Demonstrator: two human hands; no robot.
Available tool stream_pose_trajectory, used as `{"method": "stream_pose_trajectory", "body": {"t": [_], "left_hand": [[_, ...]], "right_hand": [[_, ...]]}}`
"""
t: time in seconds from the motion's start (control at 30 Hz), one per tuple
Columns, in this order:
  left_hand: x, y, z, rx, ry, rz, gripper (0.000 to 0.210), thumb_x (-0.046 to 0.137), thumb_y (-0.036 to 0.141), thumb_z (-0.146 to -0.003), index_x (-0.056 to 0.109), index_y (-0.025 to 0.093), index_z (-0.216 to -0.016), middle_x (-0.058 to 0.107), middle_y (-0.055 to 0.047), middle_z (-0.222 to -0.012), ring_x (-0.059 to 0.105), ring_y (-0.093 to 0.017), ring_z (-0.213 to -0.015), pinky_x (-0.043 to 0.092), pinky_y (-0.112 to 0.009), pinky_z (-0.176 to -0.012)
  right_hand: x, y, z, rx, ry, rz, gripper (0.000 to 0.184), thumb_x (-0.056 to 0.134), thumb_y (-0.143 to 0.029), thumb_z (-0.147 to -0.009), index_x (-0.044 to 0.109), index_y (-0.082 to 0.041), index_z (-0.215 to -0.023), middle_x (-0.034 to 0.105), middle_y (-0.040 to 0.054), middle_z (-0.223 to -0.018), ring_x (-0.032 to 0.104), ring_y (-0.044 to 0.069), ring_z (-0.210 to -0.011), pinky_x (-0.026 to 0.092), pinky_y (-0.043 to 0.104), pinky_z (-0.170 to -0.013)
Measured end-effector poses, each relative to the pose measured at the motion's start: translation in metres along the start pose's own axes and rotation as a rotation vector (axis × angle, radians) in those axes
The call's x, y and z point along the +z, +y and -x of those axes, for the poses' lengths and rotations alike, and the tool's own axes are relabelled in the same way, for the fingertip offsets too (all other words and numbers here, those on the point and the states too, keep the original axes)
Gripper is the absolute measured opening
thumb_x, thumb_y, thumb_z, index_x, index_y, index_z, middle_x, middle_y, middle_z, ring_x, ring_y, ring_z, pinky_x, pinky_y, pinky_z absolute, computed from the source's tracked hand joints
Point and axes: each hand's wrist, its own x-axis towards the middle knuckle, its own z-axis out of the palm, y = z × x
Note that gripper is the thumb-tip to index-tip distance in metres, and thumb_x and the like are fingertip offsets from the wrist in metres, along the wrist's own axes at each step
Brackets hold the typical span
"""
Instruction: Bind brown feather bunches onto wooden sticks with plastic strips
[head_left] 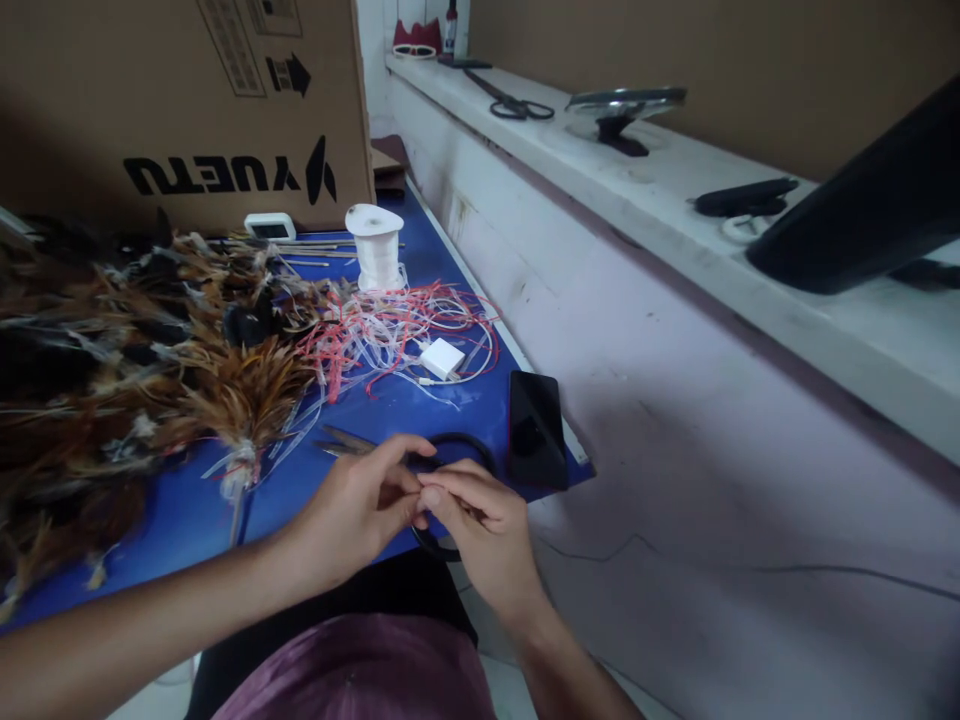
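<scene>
My left hand (379, 500) and my right hand (480, 520) meet above the table's front edge, thumbs and fingers pinched together at the tips. Whatever lies between them is too small to make out. Beneath them rest scissors (345, 440) with black loop handles, their blades pointing left and partly covered by my hands. Left of my left hand lies a bundle of brown feathers (251, 395), bound with clear and red ties onto a thin stick. Beyond my hands is a tangle of red and clear plastic strands (390, 325).
A black phone (537, 430) lies at the table's right edge. Behind are a white adapter (442, 358), a white spool (376, 250), thin sticks and a big cardboard box (247, 120). More feathers (90, 350) heap at left. A wall ledge (675, 230) holds scissors (517, 107).
</scene>
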Motion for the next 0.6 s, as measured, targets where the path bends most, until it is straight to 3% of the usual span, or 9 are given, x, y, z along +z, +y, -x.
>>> {"method": "stream_pose_trajectory", "body": {"t": [0.13, 0.27, 0.33, 0.47, 0.53, 0.6], "left_hand": [[0.0, -0.004, 0.003, -0.031, -0.012, 0.051, 0.034, 0.059, 0.027, -0.082, 0.051, 0.025, -0.115, 0.071, 0.001, -0.078, 0.07, -0.017, -0.068, 0.057, -0.028, -0.066], [-0.013, -0.005, 0.014, -0.038, 0.049, -0.067, 0.035, 0.058, 0.03, -0.083, 0.054, 0.025, -0.117, 0.072, -0.004, -0.098, 0.07, -0.016, -0.069, 0.057, -0.027, -0.065], [-0.024, -0.009, 0.024, -0.063, 0.133, -0.17, 0.032, 0.059, 0.033, -0.082, 0.059, 0.026, -0.113, 0.072, -0.005, -0.102, 0.07, -0.017, -0.071, 0.056, -0.025, -0.063], [-0.052, -0.025, 0.05, -0.083, 0.292, -0.327, 0.022, 0.061, 0.038, -0.081, 0.066, 0.029, -0.1, 0.074, -0.001, -0.089, 0.067, -0.016, -0.061, 0.055, -0.024, -0.058], [-0.067, -0.038, 0.066, -0.135, 0.422, -0.403, 0.021, 0.064, 0.041, -0.077, 0.068, 0.03, -0.095, 0.073, 0.003, -0.074, 0.066, -0.016, -0.057, 0.054, -0.023, -0.056], [-0.083, -0.056, 0.084, -0.15, 0.59, -0.521, 0.022, 0.067, 0.043, -0.074, 0.07, 0.032, -0.093, 0.074, 0.005, -0.077, 0.069, -0.018, -0.064, 0.054, -0.024, -0.061]], "right_hand": [[-0.004, -0.004, 0.002, -0.075, 0.049, 0.129, 0.012, 0.063, -0.02, -0.084, 0.074, -0.023, -0.085, 0.068, 0.001, -0.08, 0.063, 0.012, -0.074, 0.05, 0.023, -0.067], [-0.026, -0.01, -0.006, -0.063, 0.122, 0.243, 0.011, 0.062, -0.022, -0.083, 0.072, -0.022, -0.078, 0.067, 0.0004, -0.075, 0.062, 0.012, -0.068, 0.05, 0.022, -0.062], [-0.042, -0.011, -0.013, -0.05, 0.191, 0.296, 0.011, 0.062, -0.025, -0.082, 0.072, -0.021, -0.077, 0.066, 0.0001, -0.071, 0.061, 0.012, -0.063, 0.05, 0.023, -0.06], [-0.071, -0.013, -0.032, -0.027, 0.319, 0.327, 0.017, 0.066, -0.035, -0.08, 0.072, -0.02, -0.08, 0.064, 0.0001, -0.063, 0.058, 0.011, -0.055, 0.049, 0.022, -0.051], [-0.08, -0.013, -0.043, -0.028, 0.331, 0.344, 0.02, 0.067, -0.037, -0.078, 0.072, -0.018, -0.084, 0.066, 0.0009, -0.064, 0.059, 0.012, -0.055, 0.05, 0.023, -0.052], [-0.086, -0.012, -0.053, -0.032, 0.323, 0.37, 0.022, 0.068, -0.037, -0.077, 0.073, -0.017, -0.086, 0.069, 0.0019, -0.067, 0.06, 0.012, -0.056, 0.051, 0.024, -0.055]]}}
